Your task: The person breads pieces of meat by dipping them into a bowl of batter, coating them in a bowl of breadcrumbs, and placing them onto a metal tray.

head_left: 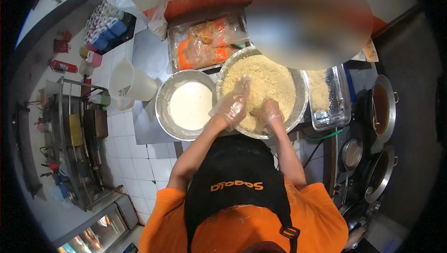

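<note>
Head view: pale crumbs (274, 83) beneath left hand (236, 103), fingers extended; around right hand (270, 112), fingertips hidden, cannot tell grip.

fire extinguisher (64, 66) (bright red) | blue jugs (116, 28) | mesh strainer (352, 153) | white floor tiles (125, 162)

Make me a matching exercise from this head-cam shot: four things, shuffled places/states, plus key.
Things
1. Left hand and right hand
2. Pitcher
3. Smaller bowl
4. Clear tray

Places and states
A. Holds a smooth white mixture
B. Right of the larger bowl, crumbly mix along its left side
C. Gloved in clear plastic, in the pale crumbly mix
D. Whitish, left of both bowls

Pairs
1-C, 2-D, 3-A, 4-B
</note>
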`<state>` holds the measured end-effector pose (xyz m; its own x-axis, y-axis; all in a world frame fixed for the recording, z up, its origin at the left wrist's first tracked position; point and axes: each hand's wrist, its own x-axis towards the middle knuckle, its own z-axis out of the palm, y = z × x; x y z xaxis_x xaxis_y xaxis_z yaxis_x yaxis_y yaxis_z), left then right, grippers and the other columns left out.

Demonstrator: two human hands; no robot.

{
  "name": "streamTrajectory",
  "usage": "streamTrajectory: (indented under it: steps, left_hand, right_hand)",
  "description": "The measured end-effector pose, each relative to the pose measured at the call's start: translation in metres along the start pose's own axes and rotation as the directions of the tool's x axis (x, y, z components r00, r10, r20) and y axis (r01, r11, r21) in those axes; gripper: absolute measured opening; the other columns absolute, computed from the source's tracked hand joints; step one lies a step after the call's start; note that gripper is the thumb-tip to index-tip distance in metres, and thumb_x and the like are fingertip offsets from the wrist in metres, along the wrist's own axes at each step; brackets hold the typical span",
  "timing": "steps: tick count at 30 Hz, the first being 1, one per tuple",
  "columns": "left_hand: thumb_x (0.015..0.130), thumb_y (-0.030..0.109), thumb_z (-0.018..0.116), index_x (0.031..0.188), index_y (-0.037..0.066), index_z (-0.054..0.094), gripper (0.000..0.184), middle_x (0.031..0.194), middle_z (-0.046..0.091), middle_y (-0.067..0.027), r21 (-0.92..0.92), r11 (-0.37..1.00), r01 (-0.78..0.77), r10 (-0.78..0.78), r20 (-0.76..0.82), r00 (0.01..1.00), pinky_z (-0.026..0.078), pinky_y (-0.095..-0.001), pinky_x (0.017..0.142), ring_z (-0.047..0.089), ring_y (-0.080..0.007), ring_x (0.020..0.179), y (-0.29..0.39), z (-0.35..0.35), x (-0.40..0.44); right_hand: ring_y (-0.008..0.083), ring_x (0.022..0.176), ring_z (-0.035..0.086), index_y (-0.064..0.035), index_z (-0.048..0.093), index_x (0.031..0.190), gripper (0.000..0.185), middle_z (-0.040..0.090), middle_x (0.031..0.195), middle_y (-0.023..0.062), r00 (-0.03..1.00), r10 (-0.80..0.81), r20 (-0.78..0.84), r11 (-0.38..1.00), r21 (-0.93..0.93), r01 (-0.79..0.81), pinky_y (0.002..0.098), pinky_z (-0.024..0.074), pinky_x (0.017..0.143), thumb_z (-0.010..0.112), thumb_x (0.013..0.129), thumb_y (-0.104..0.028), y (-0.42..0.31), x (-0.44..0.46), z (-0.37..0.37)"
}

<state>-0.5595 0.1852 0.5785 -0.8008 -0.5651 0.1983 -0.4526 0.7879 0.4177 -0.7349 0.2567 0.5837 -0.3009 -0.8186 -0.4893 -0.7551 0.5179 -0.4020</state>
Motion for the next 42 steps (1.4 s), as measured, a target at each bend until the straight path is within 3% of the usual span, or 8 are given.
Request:
streamTrajectory:
  steps: [6,8,9,14,16,17,23,42]
  left_hand:
    - [0.074,0.005,0.058,0.152,-0.017,0.017,0.091,0.151,0.036,-0.0376,0.142,0.989,0.041,-0.046,0.03,0.998,0.034,-0.0458,0.118,0.045,-0.0437,0.137,0.009,0.007,-0.004]
    - [0.074,0.006,0.058,0.153,-0.016,0.018,0.091,0.15,0.038,-0.0369,0.186,0.979,0.088,-0.083,-0.035,0.996,0.033,-0.0472,0.118,0.046,-0.0439,0.136,0.019,-0.004,0.007]
    - [0.075,0.006,0.058,0.153,-0.016,0.019,0.089,0.15,0.04,-0.0353,0.145,0.985,0.093,-0.107,0.09,0.99,0.032,-0.0473,0.119,0.045,-0.0431,0.138,0.023,-0.006,0.009]
    - [0.082,0.008,0.056,0.153,-0.012,0.027,0.079,0.154,0.038,-0.0312,0.274,0.961,0.031,-0.16,0.465,0.871,0.025,-0.0442,0.123,0.034,-0.0372,0.148,0.035,-0.021,0.018]
    - [0.084,0.007,0.052,0.152,-0.012,0.028,0.074,0.155,0.036,-0.0319,0.232,0.969,0.087,-0.191,0.477,0.858,0.026,-0.0433,0.123,0.035,-0.0374,0.148,0.025,-0.019,0.018]
    - [0.085,0.005,0.05,0.152,-0.013,0.028,0.072,0.156,0.034,-0.032,0.059,0.993,0.103,-0.118,0.394,0.911,0.026,-0.0433,0.122,0.034,-0.0372,0.148,0.015,-0.022,0.012]
    - [0.087,0.007,0.056,0.144,-0.004,0.048,0.058,0.123,0.064,-0.0265,-0.335,0.925,0.178,-0.205,-0.047,0.978,0.047,-0.0442,0.102,0.061,-0.0393,0.116,0.0,-0.072,-0.017]
    - [0.092,-0.008,0.052,0.146,-0.005,0.048,0.054,0.147,0.054,-0.0157,-0.783,0.597,0.175,-0.508,-0.2,0.838,0.038,-0.0352,0.115,0.053,-0.0239,0.134,-0.008,-0.098,-0.026]
  right_hand:
    - [0.0439,0.1,0.069,0.0098,0.06,0.126,0.049,0.068,0.105,0.0331,0.967,-0.196,-0.162,0.96,0.167,0.223,0.0463,0.0558,0.087,0.064,0.087,-0.019,-0.021,-0.014,-0.048]
    - [0.0461,0.138,0.046,0.0107,0.039,0.148,0.06,0.046,0.144,0.0375,0.549,-0.74,-0.388,0.656,-0.6,0.458,0.0437,0.0382,0.115,0.047,0.091,-0.008,0.002,0.024,-0.003]
    - [0.0473,0.152,0.015,0.0092,0.015,0.157,0.072,0.013,0.163,0.0332,0.761,-0.605,-0.232,0.795,-0.136,0.591,0.0443,0.0139,0.127,0.037,0.09,-0.004,0.005,0.016,0.006]
    - [0.0349,0.154,0.019,0.0039,0.011,0.159,0.072,0.005,0.167,0.0255,0.762,-0.629,-0.155,0.709,-0.517,0.48,0.0457,0.0186,0.126,0.039,0.094,-0.007,0.035,0.061,0.005]
    - [0.0316,0.144,0.042,0.001,0.022,0.159,0.071,0.032,0.16,0.0268,0.905,-0.414,0.098,0.803,-0.429,0.414,0.0444,0.0359,0.117,0.048,0.094,-0.014,0.013,0.036,-0.051]
    - [0.039,0.078,0.069,0.0016,0.059,0.132,0.051,0.07,0.091,0.0258,0.742,-0.537,-0.402,0.836,-0.135,0.532,0.0509,0.0535,0.073,0.063,0.088,-0.022,0.03,0.043,-0.042]
    - [0.0395,0.09,0.068,0.0045,0.065,0.115,0.05,0.07,0.099,0.0264,0.966,-0.109,-0.236,0.986,0.099,0.136,0.0481,0.0539,0.082,0.068,0.093,-0.039,0.018,0.054,-0.005]
    - [0.0148,0.096,0.061,-0.0018,0.053,0.135,0.043,0.065,0.116,0.0071,0.814,0.308,-0.492,0.195,0.87,0.452,0.0308,0.051,0.077,0.062,0.101,-0.027,0.129,0.036,-0.068]
